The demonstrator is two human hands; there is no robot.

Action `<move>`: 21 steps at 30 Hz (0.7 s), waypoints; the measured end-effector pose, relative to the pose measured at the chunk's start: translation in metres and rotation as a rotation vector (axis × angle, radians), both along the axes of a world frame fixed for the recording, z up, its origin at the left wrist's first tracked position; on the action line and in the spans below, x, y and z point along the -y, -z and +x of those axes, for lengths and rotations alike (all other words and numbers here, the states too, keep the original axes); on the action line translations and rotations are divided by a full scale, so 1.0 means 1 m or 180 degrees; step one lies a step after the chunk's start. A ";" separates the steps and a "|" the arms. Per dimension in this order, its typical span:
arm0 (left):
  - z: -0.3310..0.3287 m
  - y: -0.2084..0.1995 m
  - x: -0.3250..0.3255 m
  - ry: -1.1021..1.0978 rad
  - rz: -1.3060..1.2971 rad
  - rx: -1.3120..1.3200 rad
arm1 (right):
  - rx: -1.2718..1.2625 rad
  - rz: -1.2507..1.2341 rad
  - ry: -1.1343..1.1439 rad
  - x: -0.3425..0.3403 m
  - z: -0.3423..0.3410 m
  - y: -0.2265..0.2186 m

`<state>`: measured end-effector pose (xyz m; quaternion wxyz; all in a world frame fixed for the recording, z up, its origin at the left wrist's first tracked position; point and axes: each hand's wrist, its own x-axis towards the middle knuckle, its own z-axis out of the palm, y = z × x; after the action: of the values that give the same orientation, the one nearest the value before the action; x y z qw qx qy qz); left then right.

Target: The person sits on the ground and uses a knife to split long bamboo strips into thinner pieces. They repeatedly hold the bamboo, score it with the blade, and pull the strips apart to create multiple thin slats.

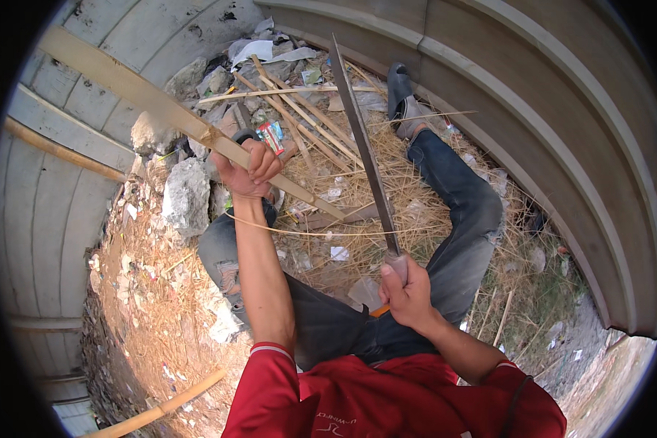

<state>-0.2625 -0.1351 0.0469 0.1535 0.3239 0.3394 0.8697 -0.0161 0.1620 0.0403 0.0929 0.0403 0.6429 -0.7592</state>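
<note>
Gripping the split-bamboo strip in my left hand, I hold its long axis far-left to near-right, near end left of the machete gripped in my right hand.

From my left grip, the bamboo strip bars the line from 10 to 4 o'clock; a pale rock blocks 9 and my left knee 7. My right grip has the long blade just short of 12, a thin curved strip crossing at 10, and my right knee between 1 and 2, the ribbed wall beyond. I could pass at 12, between blade and knee.
</note>
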 end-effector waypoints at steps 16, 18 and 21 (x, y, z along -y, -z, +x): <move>-0.008 -0.004 -0.005 0.0312 -0.0004 -0.0010 | -0.0005 0.0223 -0.0150 -0.006 0.001 0.025; -0.008 -0.005 -0.003 0.0409 -0.0106 -0.0083 | 0.1057 0.0586 -0.0708 -0.020 0.000 0.069; 0.002 -0.002 -0.003 0.0114 0.0092 0.0177 | 0.1870 0.0323 -0.0715 -0.031 -0.008 0.078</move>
<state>-0.2609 -0.1317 0.0487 0.1738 0.3079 0.3165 0.8802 -0.0242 0.1926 -0.0380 0.3557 0.1912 0.6260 -0.6671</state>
